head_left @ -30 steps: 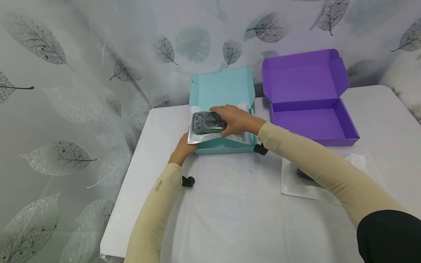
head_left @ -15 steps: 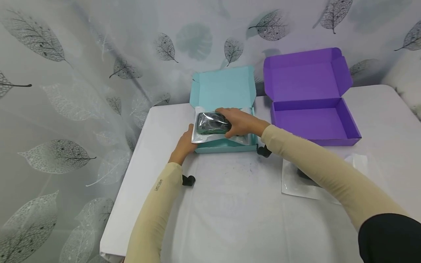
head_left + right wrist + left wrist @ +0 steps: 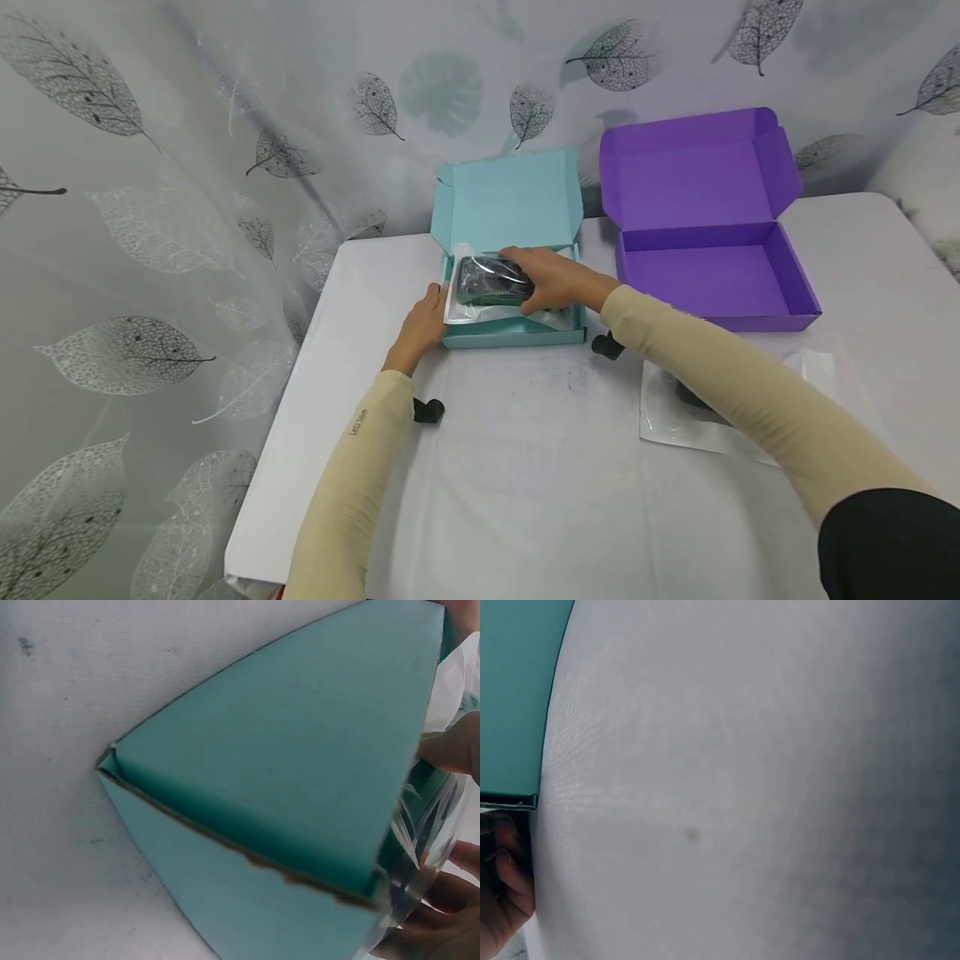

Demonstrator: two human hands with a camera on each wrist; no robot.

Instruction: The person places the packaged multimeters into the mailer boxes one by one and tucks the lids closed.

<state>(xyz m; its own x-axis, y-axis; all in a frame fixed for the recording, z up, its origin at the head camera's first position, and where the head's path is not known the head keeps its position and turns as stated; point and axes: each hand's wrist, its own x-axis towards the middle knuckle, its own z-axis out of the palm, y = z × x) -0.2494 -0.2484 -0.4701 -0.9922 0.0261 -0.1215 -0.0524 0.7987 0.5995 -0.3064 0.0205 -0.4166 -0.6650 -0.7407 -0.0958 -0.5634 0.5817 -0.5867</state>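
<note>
In the head view my right hand (image 3: 553, 277) grips a dark multimeter (image 3: 491, 282) in a clear plastic bag (image 3: 480, 314) from above. The bag lies level over the open tray of a teal box (image 3: 517, 339), covering most of it. My left hand (image 3: 422, 325) holds the box by its left side wall, next to the bag's edge. In the left wrist view, bent fingers (image 3: 514, 881) lie against the box's end. The right wrist view has the thumb (image 3: 454, 746) on one side of the bag and fingers on the other.
To the right stands an open purple box (image 3: 708, 275) with its lid up. Nearer on the white-covered table (image 3: 525, 475) lies another clear bag (image 3: 675, 425) with a dark item, partly hidden by the right sleeve (image 3: 735, 392). A leaf-patterned curtain (image 3: 442, 92) hangs behind.
The bagged multimeter has shifted right and slightly lower over the teal box, carried by my right hand. The box's left edge now shows beside the bag; my left hand stays at that side.
</note>
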